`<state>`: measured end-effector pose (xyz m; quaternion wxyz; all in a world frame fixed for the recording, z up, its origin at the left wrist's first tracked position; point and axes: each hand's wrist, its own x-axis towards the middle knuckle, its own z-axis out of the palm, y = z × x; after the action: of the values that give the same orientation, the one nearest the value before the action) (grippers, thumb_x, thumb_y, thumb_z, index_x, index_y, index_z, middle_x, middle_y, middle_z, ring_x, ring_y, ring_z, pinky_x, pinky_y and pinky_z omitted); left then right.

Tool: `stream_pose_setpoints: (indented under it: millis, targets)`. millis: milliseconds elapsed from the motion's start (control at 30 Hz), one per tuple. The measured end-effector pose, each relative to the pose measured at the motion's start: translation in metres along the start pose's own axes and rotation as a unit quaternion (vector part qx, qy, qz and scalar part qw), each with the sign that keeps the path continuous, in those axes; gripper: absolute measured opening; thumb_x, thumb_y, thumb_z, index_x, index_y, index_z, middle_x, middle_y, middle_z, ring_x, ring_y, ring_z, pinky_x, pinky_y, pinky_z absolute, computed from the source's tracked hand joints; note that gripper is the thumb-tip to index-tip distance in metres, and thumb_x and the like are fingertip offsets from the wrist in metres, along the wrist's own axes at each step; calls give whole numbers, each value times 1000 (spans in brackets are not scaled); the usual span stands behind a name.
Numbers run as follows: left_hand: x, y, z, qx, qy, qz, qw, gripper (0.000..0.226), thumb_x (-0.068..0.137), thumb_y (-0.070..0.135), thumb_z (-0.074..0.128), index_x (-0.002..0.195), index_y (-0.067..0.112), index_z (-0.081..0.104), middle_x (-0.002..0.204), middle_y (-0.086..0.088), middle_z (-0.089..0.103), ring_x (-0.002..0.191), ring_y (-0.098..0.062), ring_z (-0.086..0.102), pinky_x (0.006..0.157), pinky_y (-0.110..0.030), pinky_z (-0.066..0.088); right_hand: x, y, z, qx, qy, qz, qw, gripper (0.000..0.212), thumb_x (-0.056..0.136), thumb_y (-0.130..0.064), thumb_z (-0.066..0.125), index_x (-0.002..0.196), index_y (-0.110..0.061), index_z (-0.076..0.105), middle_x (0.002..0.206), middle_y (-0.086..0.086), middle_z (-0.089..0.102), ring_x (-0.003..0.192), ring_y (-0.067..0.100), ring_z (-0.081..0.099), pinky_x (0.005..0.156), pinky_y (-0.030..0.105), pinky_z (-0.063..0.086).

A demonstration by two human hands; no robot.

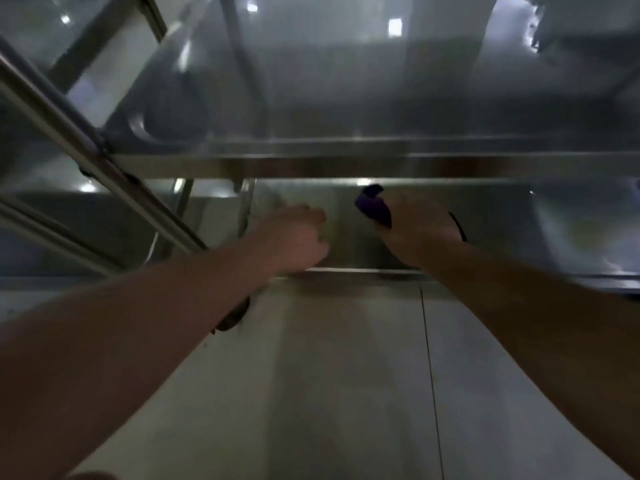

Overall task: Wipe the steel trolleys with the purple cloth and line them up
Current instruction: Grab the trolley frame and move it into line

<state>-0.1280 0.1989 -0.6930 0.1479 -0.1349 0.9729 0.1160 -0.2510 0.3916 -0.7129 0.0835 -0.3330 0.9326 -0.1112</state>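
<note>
A steel trolley fills the head view, its upper shelf edge [346,164] running across the middle and a lower shelf [485,223] beneath it. Both my arms reach under the upper shelf. My right hand [419,230] is shut on the purple cloth [374,206], which sticks out to the left of my fist just above the lower shelf. My left hand [294,233] hovers a little to the left, fingers curled loosely, holding nothing that I can see. The picture is blurred and dim.
Slanted steel tubes of a second trolley frame [86,147] cross the left side. A dark caster wheel [232,317] shows below my left forearm. Pale tiled floor [346,393] lies under my arms. Shiny steel surfaces fill the background.
</note>
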Motion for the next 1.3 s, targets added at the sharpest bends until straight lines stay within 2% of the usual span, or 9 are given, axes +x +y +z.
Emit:
stream_pose_setpoints:
  millis: [133,267,533,667,767,867,1033,1200,1300]
  targets:
    - [-10,-24,18,16,19,-6,1000,55,90,53,54,139,29,58,133,-1,63,115,-25,61,87,-40,50,10,-7,20,30,22,1,999,32,101,-48,58,126,-28,54,111,-2,64,96,24,63,86,46,55]
    - [-31,-40,34,-57,24,-48,997,66,83,58,48,141,29,59,137,1,61,122,-25,61,97,-40,52,22,-10,38,84,39,13,996,39,102,-48,57,133,-25,53,117,3,65,101,28,63,92,50,54]
    - [-55,-84,73,-100,53,-43,993,26,97,36,64,122,33,68,116,12,62,106,-11,59,83,-23,37,57,7,54,127,83,63,986,48,103,-46,56,142,-18,49,129,12,60,114,36,61,101,55,50]
    - [-62,-101,67,-197,95,-95,971,18,94,44,65,112,47,67,98,19,71,79,-1,70,66,-24,55,84,13,45,110,100,90,985,53,105,-46,54,148,-16,45,139,14,56,125,39,56,108,57,45]
    - [-73,-124,69,-265,14,-109,958,9,95,49,66,102,45,70,87,15,76,75,-6,73,62,-34,63,107,14,52,117,89,133,980,56,106,-46,53,152,-18,41,147,14,52,132,40,52,113,57,41]
    - [-85,-156,71,-205,-64,-165,963,40,85,74,62,88,37,76,78,12,75,74,-10,73,70,-40,62,126,5,69,103,56,118,986,55,106,-50,47,148,-16,46,146,18,53,134,41,50,114,53,39]
    - [-75,-174,56,-383,90,-247,885,72,58,84,72,114,38,69,105,11,72,98,-10,69,82,-38,57,141,-64,96,64,-14,-1,998,69,107,-52,41,161,-9,34,167,19,32,151,36,32,126,41,20]
    - [-48,-138,61,-625,285,-127,716,9,80,32,77,75,27,72,90,-12,73,85,-16,71,85,-41,59,71,-128,133,58,-104,-229,966,72,102,-68,29,164,-32,28,174,-5,19,160,15,14,128,32,7]
    - [-41,-148,69,-605,299,-109,730,21,78,24,68,62,14,60,62,-10,60,65,-21,62,75,-40,58,42,-94,129,51,-132,-270,952,71,100,-73,20,163,-42,22,172,-20,15,158,3,6,122,19,-6]
